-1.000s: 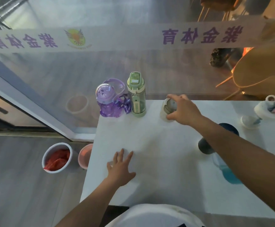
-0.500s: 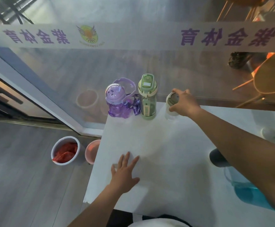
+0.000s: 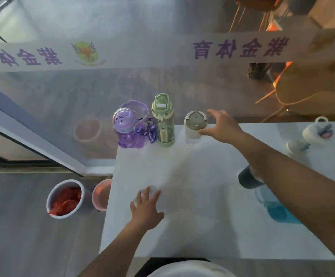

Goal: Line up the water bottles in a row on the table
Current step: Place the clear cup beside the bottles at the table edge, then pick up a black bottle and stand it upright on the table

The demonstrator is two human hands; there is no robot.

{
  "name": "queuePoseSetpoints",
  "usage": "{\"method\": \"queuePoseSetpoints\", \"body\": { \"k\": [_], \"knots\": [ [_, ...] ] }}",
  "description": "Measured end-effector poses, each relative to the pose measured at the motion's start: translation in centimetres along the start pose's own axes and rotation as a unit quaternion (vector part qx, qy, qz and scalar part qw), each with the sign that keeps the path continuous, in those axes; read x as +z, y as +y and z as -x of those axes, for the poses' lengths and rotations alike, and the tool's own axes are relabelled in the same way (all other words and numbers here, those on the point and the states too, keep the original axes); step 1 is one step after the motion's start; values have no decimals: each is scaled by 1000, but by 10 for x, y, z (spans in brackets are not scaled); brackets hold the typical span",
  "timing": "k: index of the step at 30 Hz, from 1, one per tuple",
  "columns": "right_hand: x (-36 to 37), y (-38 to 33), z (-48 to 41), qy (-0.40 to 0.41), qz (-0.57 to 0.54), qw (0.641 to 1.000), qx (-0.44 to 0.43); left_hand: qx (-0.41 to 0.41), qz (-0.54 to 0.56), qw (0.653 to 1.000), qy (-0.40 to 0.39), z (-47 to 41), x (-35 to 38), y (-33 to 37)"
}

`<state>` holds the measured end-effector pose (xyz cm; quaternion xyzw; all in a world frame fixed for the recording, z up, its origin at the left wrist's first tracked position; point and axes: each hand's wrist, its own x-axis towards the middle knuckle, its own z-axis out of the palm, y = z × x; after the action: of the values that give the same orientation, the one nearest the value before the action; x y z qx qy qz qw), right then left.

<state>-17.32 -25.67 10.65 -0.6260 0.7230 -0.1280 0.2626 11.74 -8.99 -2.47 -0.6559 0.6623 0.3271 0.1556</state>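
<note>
Three bottles stand upright along the far edge of the white counter (image 3: 202,196), against a glass wall. At the left corner is the purple bottle (image 3: 125,128), with a domed lid and a looped strap. Just beside it, on its right, is the taller green bottle (image 3: 163,120). A small gap to the right stands the clear bottle (image 3: 194,126) with a round grey-green lid.

The right hand (image 3: 221,126) reaches across the counter to the clear bottle. Its fingers (image 3: 212,111) are spread open; the thumb tip sits at the bottle's right side under the lid, and the other fingers curve past the lid's far side. I cannot tell whether the thumb touches the bottle; the hand does not close around it.

The left hand (image 3: 146,210) lies palm down on the counter near its left edge, fingers splayed, holding nothing.

Further right, partly hidden under the right forearm, a blue bottle (image 3: 276,208) with a dark cap lies on the counter, well apart from the row. Near the far right corner stands a white bottle (image 3: 310,136), tilted in the wide view.

On the floor left of the counter sit a white bucket (image 3: 65,198) with red contents and a pink bucket (image 3: 101,194).
</note>
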Motion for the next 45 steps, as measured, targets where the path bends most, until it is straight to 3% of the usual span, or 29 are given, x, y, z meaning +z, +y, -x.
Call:
{"method": "queuePoseSetpoints", "body": {
  "k": [3,10,14,19,26,33,45],
  "knots": [
    [-28,28,37,2,32,999,33,20,2,1000,-4,-5,-4,15],
    [-50,83,130,-66,112,984,118,157,-43,986,-36,-6,14,65],
    [-36,97,155,-29,109,986,119,182,-48,982,-13,-6,30,79],
    [-29,99,150,20,119,989,89,180,-42,983,-3,-4,42,82],
    [-51,91,109,-21,101,991,89,153,-66,986,-26,-3,40,88],
    [-86,66,34,-1,93,995,-20,103,-49,993,-28,-1,39,103],
    [-49,71,-27,1,70,996,-48,39,-47,998,-18,3,51,117]
  ]
}}
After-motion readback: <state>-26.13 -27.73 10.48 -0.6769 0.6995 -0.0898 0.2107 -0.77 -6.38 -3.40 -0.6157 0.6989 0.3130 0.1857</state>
